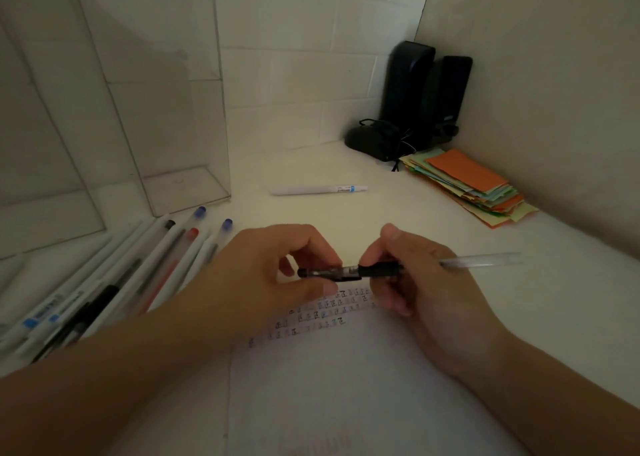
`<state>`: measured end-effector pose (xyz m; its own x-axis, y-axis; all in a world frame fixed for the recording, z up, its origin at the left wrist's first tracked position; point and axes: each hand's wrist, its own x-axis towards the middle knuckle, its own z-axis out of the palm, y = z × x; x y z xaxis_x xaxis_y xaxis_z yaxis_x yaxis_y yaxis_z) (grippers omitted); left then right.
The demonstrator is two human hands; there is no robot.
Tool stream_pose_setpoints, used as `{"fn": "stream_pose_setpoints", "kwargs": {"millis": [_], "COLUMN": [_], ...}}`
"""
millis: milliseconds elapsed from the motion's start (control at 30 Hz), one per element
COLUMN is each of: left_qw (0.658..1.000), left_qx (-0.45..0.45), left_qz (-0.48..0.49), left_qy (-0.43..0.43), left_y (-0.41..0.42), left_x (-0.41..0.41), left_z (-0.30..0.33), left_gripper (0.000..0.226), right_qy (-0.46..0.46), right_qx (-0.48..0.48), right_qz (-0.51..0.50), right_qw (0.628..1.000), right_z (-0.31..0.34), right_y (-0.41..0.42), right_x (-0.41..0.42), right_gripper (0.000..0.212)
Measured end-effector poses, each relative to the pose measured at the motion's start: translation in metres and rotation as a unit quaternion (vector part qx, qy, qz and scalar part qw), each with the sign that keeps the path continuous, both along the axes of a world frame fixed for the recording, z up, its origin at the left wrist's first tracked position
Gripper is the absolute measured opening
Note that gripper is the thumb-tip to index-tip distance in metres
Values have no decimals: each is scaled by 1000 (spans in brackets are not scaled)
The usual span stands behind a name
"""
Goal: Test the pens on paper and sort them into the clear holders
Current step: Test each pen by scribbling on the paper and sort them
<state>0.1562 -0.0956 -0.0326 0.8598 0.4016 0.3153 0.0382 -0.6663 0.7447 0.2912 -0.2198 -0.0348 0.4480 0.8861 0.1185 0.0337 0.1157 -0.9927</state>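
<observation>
Pinching the dark cap [325,272] at the centre of the frame, the left hand [277,272] has thumb and forefinger closed narrowly on it, while the right hand [412,275] curls its fingers round the black grip of the same pen [381,269], whose clear barrel runs out toward the right edge. The two hands meet end to end along one line, a hold that looks suited to pulling the cap off or pushing it back on; which of the two cannot be told. They hover just above the paper [346,386] in the lower middle, where rows of small test marks [322,312] sit right under the fingers, so the tip would have only a short way to travel to write. At the lower left a fan of pens [114,282] with blue, red and black caps lies on the desk, near the left forearm, probably the batch waiting its turn. Behind them, in the upper left, stand the clear holders [180,150], and no pens show in them. A single white pen [318,189] lies apart in the middle. At the upper right sit dark speakers [426,95] and a stack of coloured paper slips [478,185].
</observation>
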Motion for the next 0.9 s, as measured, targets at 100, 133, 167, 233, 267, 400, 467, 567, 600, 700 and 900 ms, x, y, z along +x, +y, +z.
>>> {"fn": "stream_pose_setpoints", "kwargs": {"millis": [100,133,167,233,267,400,467,567,600,700,900], "left_qw": [999,998,997,995,994,995,995,987,982,964,895], "left_qx": [27,35,44,65,75,85,88,136,167,225,250], "left_qz": [-36,-41,-44,-47,-47,-45,-53,-48,-35,52,71], "left_qy": [-15,-24,-35,-53,-56,-36,5,67,78,133,362], "left_y": [-2,-3,-3,-4,-5,-7,-10,-12,-10,0,12], "left_x": [-1,-2,-2,-3,-3,-3,-3,-8,-9,-13,-24], "left_z": [-1,-1,-1,-1,0,0,3,8,10,12,23], "left_gripper": [14,18,21,22,22,23,30,44,40,21,19], "right_qy": [-79,-93,-105,-130,-138,-131,-79,3,12,43,23], "right_qx": [-2,2,5,6,5,-7,-17,-39,-42,-39,-33], "right_qz": [28,35,39,38,35,31,24,-26,-46,-84,-56], "right_qw": [997,995,994,991,990,991,996,999,998,995,998], "right_z": [1,1,2,2,1,1,4,6,5,2,4], "right_y": [-1,-2,-2,-3,-3,-2,-1,1,2,4,5], "right_x": [-3,-4,-4,-5,-5,-6,-6,-2,0,4,1], "right_gripper": [30,29,28,28,29,31,24,46,57,67,45]}}
